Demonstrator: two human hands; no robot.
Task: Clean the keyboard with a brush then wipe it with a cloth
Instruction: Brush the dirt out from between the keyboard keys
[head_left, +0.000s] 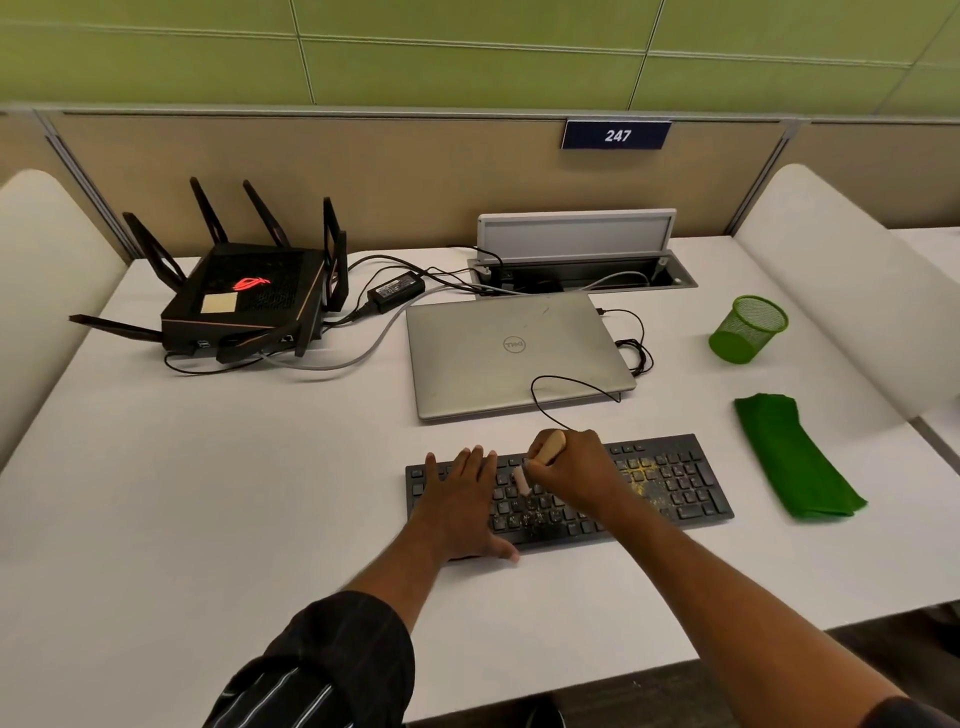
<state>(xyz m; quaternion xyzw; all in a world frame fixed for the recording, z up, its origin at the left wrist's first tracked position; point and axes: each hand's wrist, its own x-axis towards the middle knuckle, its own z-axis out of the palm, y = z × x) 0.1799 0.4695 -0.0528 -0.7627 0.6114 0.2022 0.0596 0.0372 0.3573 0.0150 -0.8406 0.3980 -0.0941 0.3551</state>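
Observation:
A black keyboard (675, 483) lies on the white desk, with yellowish crumbs scattered over its middle and right keys. My left hand (462, 499) rests flat on the keyboard's left end, fingers straight. My right hand (571, 470) grips a brush (548, 447) by its wooden handle over the middle keys; the pale bristles point down and touch the keys. A folded green cloth (792, 457) lies on the desk to the right of the keyboard, apart from it.
A closed silver laptop (514, 353) sits just behind the keyboard, with the keyboard's cable looped over it. A black router (244, 301) with antennas and cables stands at the back left. A green mesh cup (748, 330) stands at the back right.

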